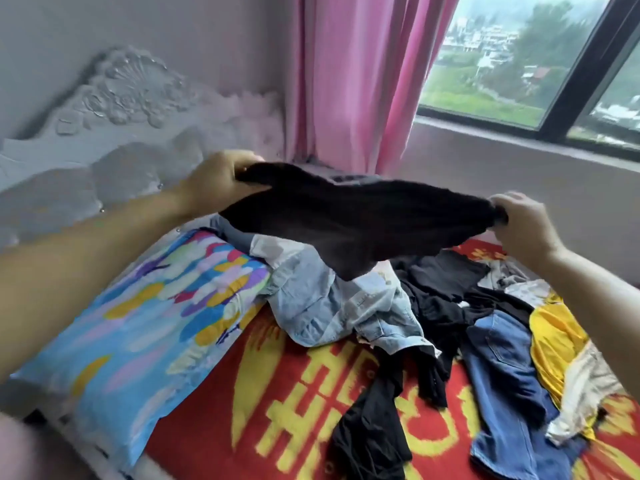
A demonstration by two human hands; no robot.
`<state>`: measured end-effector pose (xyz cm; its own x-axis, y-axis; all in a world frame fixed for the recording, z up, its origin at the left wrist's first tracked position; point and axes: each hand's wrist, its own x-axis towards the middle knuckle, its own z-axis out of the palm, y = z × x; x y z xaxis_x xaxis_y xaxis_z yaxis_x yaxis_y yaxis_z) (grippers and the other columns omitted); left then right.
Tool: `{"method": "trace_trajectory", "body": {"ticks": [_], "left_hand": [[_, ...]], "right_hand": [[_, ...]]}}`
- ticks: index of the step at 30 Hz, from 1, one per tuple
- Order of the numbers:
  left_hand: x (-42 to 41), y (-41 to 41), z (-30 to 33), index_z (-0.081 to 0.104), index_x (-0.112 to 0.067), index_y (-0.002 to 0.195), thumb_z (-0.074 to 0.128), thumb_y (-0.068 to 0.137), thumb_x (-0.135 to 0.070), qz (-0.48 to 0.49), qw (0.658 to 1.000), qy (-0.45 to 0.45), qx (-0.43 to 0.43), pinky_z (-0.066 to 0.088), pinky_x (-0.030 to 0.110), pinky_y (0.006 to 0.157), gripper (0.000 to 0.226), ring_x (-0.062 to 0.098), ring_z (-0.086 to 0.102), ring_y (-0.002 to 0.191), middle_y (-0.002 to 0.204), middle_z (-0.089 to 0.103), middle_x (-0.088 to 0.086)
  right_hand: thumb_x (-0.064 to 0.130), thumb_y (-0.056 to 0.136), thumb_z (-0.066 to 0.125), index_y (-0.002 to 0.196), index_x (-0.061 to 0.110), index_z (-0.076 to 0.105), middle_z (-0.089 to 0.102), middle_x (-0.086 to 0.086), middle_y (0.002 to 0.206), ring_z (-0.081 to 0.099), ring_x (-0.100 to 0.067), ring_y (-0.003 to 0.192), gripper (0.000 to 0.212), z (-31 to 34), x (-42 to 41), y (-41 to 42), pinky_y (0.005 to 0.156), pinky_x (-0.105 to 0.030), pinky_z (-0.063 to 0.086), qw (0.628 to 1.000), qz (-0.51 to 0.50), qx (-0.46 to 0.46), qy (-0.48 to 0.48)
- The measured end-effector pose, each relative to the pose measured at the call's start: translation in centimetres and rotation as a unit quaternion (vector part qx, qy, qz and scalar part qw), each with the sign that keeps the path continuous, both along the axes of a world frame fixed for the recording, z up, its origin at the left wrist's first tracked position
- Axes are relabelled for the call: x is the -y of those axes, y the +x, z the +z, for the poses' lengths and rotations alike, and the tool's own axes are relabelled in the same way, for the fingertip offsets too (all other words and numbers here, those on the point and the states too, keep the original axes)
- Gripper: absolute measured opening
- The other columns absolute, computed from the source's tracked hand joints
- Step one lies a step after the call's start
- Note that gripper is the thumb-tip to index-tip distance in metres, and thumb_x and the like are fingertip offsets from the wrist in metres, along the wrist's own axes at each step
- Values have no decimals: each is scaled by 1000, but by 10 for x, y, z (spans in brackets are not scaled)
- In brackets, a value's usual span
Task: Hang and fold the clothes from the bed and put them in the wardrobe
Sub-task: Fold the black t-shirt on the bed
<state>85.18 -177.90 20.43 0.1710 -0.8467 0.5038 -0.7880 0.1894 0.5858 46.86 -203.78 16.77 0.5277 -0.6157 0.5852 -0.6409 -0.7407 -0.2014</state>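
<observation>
A black garment (356,216) hangs stretched in the air above the bed. My left hand (218,180) grips its left end and my right hand (523,220) pinches its right end. Below it lies a pile of clothes on the red and yellow bedspread (304,393): a light denim shirt (332,303), black pieces (436,306), blue jeans (509,382), a yellow garment (554,337) and a white one (585,386). The wardrobe is out of view.
A colourful pillow (138,323) lies at the left by the carved pale headboard (114,109). A pink curtain (360,74) hangs behind the bed, beside a window (512,57) at the right.
</observation>
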Motion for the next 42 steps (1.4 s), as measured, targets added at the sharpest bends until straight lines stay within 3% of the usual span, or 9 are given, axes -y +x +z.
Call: {"method": "trace_trajectory", "body": {"ticks": [6,13,18,20,23,28,31,37,42], "left_hand": [[-105,-52,-267,72,-16,85,66,62,3,-29,928,246,280,49,27,52,30,25,63,66,74,61,5],[-224,-160,-497,67,-22,64,89,21,-9,-75,802,499,320,34,21,38,50,18,54,47,60,53,-2],[-242,-205,-553,53,-19,115,57,82,-7,-46,703,636,314,40,35,78,35,24,52,105,112,52,4],[-231,-218,-558,48,-19,120,45,89,-9,-66,669,679,295,36,36,86,33,24,46,113,120,47,4],[-194,-244,-555,49,-19,116,43,89,-12,-51,729,627,270,36,34,81,28,24,47,108,117,49,3],[-129,-300,-556,33,-21,143,42,95,-25,-9,827,562,24,42,41,95,49,24,41,122,134,41,2],[-106,-331,-567,20,-23,151,43,96,-26,-24,829,553,-86,38,43,104,60,22,32,133,149,27,0],[-110,-338,-594,20,-25,151,48,95,-26,14,795,533,-289,28,27,110,63,14,29,139,154,25,-4],[-119,-291,-597,30,-27,147,50,94,-19,55,785,509,-349,32,15,96,57,2,46,117,139,44,-3]], "right_hand": [[-22,58,66,111,2,69,65,-17,99,65,-37,91,59,-239,-75,-27,79,-41,55,946,158,-239,152],[-2,89,43,146,28,38,39,5,148,36,-15,137,64,-474,-182,-104,99,-27,42,818,185,-445,315],[7,91,38,145,32,37,14,0,160,10,-16,148,60,-527,-203,-143,119,-39,16,722,187,-578,331],[9,90,42,138,28,49,28,-3,154,26,-19,143,52,-528,-199,-147,117,-39,19,757,138,-502,394],[7,91,50,135,13,50,48,-12,139,44,-25,129,45,-519,-187,-134,105,-31,32,817,11,-285,501],[23,93,61,147,14,30,50,-6,138,48,-22,127,63,-511,-173,-73,102,-37,41,791,-46,-101,602],[32,90,64,145,15,30,54,-5,127,55,-24,115,67,-519,-165,-39,94,-38,45,762,-90,-66,638],[32,90,63,113,24,47,49,5,84,49,-14,76,30,-528,-167,-41,58,-26,35,790,-90,-92,600],[26,90,64,135,28,44,52,-3,100,52,-17,89,50,-526,-175,-47,75,-28,38,811,-69,-68,576]]}}
